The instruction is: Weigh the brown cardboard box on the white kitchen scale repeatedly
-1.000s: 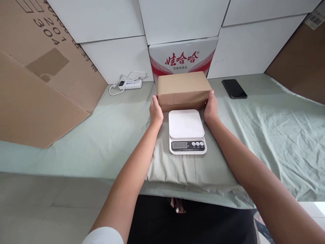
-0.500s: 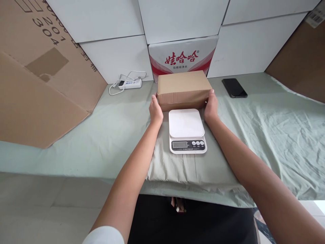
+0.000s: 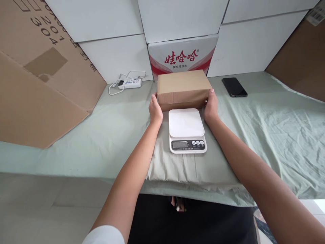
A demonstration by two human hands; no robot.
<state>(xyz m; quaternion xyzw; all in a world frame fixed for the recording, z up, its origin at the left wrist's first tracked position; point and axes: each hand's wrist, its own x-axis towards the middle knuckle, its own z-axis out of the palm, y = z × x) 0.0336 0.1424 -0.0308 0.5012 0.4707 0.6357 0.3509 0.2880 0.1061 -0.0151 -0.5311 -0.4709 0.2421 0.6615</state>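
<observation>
Plain brown box (image 3: 183,84), white scale (image 3: 186,130) on pale green cloth (image 3: 266,135), black phone (image 3: 234,87), red-lettered white carton (image 3: 182,56)

A closed box (image 3: 183,88) of matt brown corrugated cardboard is seen, its faces smooth. The kitchen scale (image 3: 187,131) is made of smooth white plastic with a slight sheen. The table is covered by a pale green cloth (image 3: 266,135), matt and creased. A glossy black phone (image 3: 234,87) and a large sheet of matt brown cardboard (image 3: 38,81) are also seen
</observation>
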